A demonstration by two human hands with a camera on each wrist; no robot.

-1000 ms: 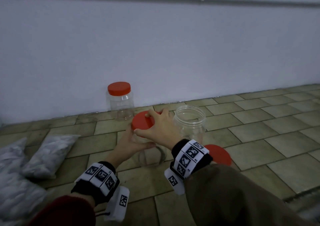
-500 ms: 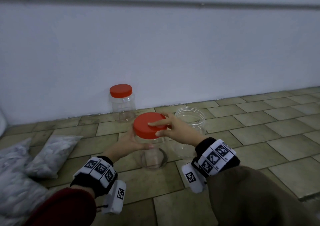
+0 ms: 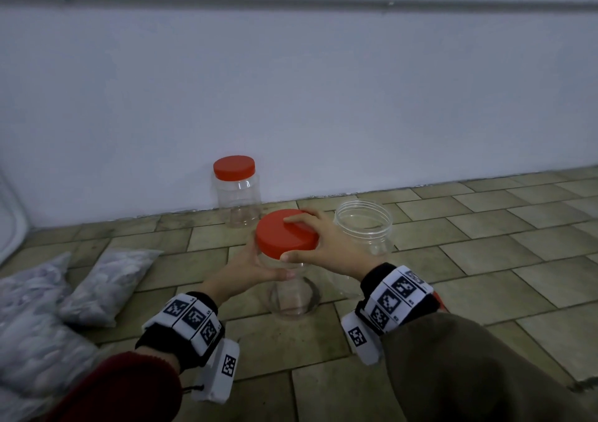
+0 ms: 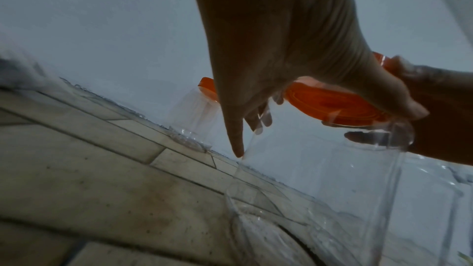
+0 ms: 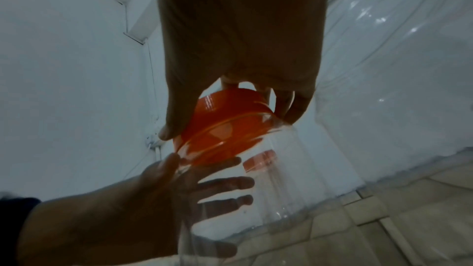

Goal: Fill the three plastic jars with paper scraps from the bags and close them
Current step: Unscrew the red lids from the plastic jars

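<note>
Pale wall [image 3: 291,98] met tiled floor [image 3: 485,260], dim light throughout. Two bags of paper scraps [image 3: 106,282] lay at far left, well apart from the hands, the nearer one cut off by the frame edge. Three clear jars stood on the floor: a capped jar [image 3: 238,195] against the wall, an open jar [image 3: 364,224] just right of the hands, and the near jar [image 3: 293,295] between the hands. Left hand [image 3: 242,268] wrapped the near jar's upper wall, fingers spread round the far side and seen through the plastic, thumb in front. Right hand [image 3: 323,243] gripped the red lid [image 3: 286,234] on top of that jar, thumb at the near rim, fingers curled over the far edge. Lid looked slightly tilted; could not tell if it was threaded on. Jars looked empty. A red sliver [image 3: 440,300] showed behind the right wrist, mostly hidden.
</note>
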